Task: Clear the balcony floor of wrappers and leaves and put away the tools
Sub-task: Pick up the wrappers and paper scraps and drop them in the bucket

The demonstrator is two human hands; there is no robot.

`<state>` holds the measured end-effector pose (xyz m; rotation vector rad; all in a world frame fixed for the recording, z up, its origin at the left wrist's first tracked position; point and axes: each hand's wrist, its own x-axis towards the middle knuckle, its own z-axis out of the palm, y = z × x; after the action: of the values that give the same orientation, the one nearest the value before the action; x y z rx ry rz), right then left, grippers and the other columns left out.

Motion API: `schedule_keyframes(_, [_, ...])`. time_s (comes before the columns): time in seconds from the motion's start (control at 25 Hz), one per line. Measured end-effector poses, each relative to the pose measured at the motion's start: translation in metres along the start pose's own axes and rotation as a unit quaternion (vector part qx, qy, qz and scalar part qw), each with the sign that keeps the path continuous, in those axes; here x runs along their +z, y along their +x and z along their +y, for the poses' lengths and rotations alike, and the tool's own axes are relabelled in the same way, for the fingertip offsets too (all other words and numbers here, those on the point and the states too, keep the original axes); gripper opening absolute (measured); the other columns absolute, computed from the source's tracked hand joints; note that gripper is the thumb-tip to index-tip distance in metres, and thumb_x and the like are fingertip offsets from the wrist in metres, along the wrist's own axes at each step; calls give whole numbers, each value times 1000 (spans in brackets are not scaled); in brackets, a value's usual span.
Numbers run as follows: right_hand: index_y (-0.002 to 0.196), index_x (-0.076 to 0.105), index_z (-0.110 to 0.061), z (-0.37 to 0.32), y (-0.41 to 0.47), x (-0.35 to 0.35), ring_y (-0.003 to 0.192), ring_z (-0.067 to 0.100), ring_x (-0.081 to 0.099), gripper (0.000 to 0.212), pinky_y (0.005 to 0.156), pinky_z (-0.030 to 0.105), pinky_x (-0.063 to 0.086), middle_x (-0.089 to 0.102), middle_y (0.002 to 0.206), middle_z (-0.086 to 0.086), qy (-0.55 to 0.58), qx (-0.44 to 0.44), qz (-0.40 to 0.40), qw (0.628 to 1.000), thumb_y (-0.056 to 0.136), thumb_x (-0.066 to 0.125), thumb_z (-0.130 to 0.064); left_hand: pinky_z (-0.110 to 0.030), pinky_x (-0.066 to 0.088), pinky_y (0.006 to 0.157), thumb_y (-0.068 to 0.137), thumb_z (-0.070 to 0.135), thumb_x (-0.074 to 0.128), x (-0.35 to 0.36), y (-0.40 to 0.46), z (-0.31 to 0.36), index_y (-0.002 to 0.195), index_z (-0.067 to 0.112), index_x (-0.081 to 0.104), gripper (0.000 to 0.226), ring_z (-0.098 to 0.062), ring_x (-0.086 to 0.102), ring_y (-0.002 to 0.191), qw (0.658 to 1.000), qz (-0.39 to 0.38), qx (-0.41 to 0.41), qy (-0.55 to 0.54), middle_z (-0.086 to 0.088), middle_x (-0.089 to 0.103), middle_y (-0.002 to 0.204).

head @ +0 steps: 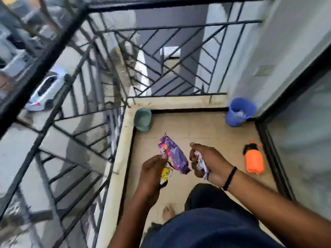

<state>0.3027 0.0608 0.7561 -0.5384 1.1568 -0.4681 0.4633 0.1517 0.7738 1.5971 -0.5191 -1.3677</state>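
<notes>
Wrappers fill both hands above the tan balcony floor (206, 133). A purple and pink wrapper (174, 155) sticks up from the left hand (152, 173), pinched at its lower edge between thumb and fingertips; its print is too blurred to read. Under it, in the same grip, hangs a smaller yellow wrapper (166, 173) with dark marks that cannot be made out as words. The left hand is turned palm inward, fingers curled, forearm rising from the lower middle of the view.

The right hand (208, 162) is clenched around a crumpled white and purple wrapper (201, 162), whose ends poke out above and below the fingers; no lettering can be read on it. Its back faces up, knuckles point left, and a black band (230, 178) circles the wrist. The two hands are near each other but apart.

On the floor by the far left corner stands a green bucket (143, 119). In the far right corner, against the wall, stands a blue bucket (240, 111) with pale scraps inside. An orange spray bottle (254, 161) with a black top lies near the right edge, beside the dark door frame. Black railing (161, 68) borders the balcony, and a white car (47, 89) shows below.
</notes>
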Motion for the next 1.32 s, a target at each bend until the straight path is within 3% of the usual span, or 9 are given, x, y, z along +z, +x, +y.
schedule_keyframes(0.16, [63,47,-13,-74,25,-56,33,14,30,41,34,14,22,36,49,1,98,-39,72,992,98,55,-34,-21,28,49,101,29,57,65,74,62,74,17,62,31,-10,43,50,986,-145,28,75,-2,54,61])
schedule_keyframes(0.32, [62,46,-14,-145,73,-103,31,12,33,43,33,15,23,37,43,-3,205,-77,106,970,100,51,-35,-20,29,51,102,29,56,142,163,128,68,23,64,35,-8,45,50,972,-181,31,146,2,58,60])
schedule_keyframes(0.48, [67,49,-13,-229,140,-161,31,12,37,40,32,17,25,44,45,-2,263,-88,125,953,101,51,-33,-29,34,65,101,35,56,238,256,176,85,19,66,24,-8,48,59,960,-192,0,204,3,60,67])
schedule_keyframes(0.64, [69,51,-11,-296,197,-216,34,14,38,39,35,18,27,47,47,0,268,-97,143,948,103,50,-31,-25,27,56,99,33,60,304,325,211,76,20,65,27,-10,39,56,941,-229,-1,251,1,51,63])
schedule_keyframes(0.76, [71,54,-10,-325,239,-248,39,18,37,38,38,18,29,49,51,3,307,-94,181,930,101,53,-32,-28,28,57,93,32,69,340,384,224,74,15,72,25,-16,40,61,934,-230,24,271,-5,56,69])
schedule_keyframes(0.88, [70,53,-10,-342,270,-269,37,18,37,38,35,17,29,47,49,3,370,-84,207,902,100,53,-32,-31,37,61,77,37,81,376,434,237,73,9,75,29,-21,48,65,915,-288,55,276,-14,67,74])
schedule_keyframes(1.0, [68,52,-10,-359,294,-286,40,19,34,40,37,16,29,41,54,6,419,-80,241,872,100,53,-33,-34,40,68,73,38,82,425,497,247,75,7,75,31,-23,53,71,885,-358,26,298,-27,68,81])
schedule_keyframes(1.2, [65,52,-9,-416,324,-323,40,18,32,38,40,15,23,38,59,8,455,-143,345,809,99,53,-27,-36,36,67,74,48,80,522,591,256,81,-1,69,51,-24,44,75,819,-449,-1,358,-12,61,78])
schedule_keyframes(1.32, [65,54,-10,-432,345,-351,45,18,34,39,41,14,24,42,54,4,509,-157,415,738,99,55,-29,-31,37,62,89,32,74,579,630,243,81,5,72,28,-20,47,71,792,-465,-40,392,-12,60,77])
